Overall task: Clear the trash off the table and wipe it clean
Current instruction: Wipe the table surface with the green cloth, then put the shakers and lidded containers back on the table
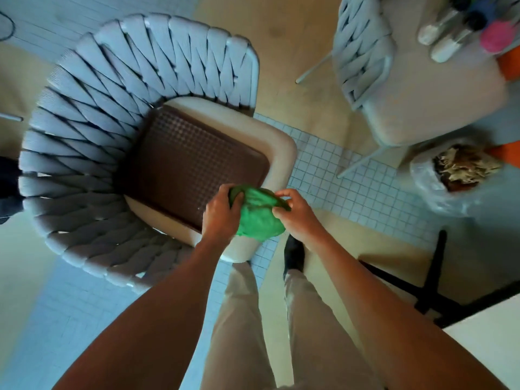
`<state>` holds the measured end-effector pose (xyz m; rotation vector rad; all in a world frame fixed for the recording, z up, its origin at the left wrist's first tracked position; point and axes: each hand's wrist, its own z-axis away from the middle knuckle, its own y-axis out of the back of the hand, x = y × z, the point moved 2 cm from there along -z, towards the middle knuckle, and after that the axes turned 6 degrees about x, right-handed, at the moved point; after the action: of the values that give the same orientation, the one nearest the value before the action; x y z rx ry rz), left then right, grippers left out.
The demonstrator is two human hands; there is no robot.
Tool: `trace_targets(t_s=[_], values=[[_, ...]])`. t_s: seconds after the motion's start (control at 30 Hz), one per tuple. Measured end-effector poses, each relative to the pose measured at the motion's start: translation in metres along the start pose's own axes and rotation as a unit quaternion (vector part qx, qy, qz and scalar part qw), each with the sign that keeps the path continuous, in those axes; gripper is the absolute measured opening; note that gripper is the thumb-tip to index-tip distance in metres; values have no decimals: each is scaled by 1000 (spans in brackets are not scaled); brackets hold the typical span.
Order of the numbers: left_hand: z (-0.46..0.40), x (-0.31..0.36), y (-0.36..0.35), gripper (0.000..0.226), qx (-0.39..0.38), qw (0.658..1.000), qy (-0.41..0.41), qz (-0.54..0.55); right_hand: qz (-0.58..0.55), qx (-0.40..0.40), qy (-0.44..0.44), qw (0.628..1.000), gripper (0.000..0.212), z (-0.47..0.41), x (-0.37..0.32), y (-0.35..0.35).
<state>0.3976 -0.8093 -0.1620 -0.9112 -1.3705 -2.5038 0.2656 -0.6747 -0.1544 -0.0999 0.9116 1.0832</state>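
Head view: you stood over the woven chair (92, 114), both arms reaching down in front of you. Your left hand (221, 212) had its fingers curled into the left side of the green cloth (257, 215), gripping it. Your right hand (295, 213) pinched the cloth's right edge between thumb and fingertips. The cloth was bunched up between the two hands, held above the front corner of the chair's cushion (281, 144), not lying on it as far as I could tell. A brown tray (194, 161) lay flat on that cushion, its near corner just beside your left hand. To the right of the chair, well apart, a clear plastic bag (439, 190) holding brownish crumpled trash sat on the tiled floor (337, 178). Beyond it stood a second woven chair (363, 54). A white table corner (489, 347) showed at the lower right, far from the chair. View was blurred, so fine detail was unreadable.
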Motion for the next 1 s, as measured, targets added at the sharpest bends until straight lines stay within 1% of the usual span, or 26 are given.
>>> trace_targets(t_s=[0.1,0.23,0.43,0.57,0.67,0.77,0.83,0.9,1.0], values=[[-36,-38,5,29,-8,1000,3,-16,-18,-4,-27,999,39,-26,-3,-44],[-80,-79,1,31,-26,999,-3,-38,-18,18,-54,998,37,-60,3,-90],[-129,-107,-19,33,-45,998,-27,-31,35,51,-62,996,30,-104,15,-128],[-157,-114,-32,32,-53,997,-43,-40,95,73,-39,992,22,-128,20,-137],[-169,-114,-41,37,-60,989,-70,-115,171,99,2,980,18,-142,18,-138],[-170,-110,-44,39,-28,977,-88,-192,260,119,56,957,19,-150,13,-136],[-169,-108,-44,40,-9,969,-93,-230,290,129,64,946,21,-153,12,-133],[-168,-106,-43,41,-7,960,-88,-265,301,119,59,944,25,-153,11,-130],[-155,-92,-37,51,-19,948,-93,-302,256,91,48,961,36,-141,8,-117]])
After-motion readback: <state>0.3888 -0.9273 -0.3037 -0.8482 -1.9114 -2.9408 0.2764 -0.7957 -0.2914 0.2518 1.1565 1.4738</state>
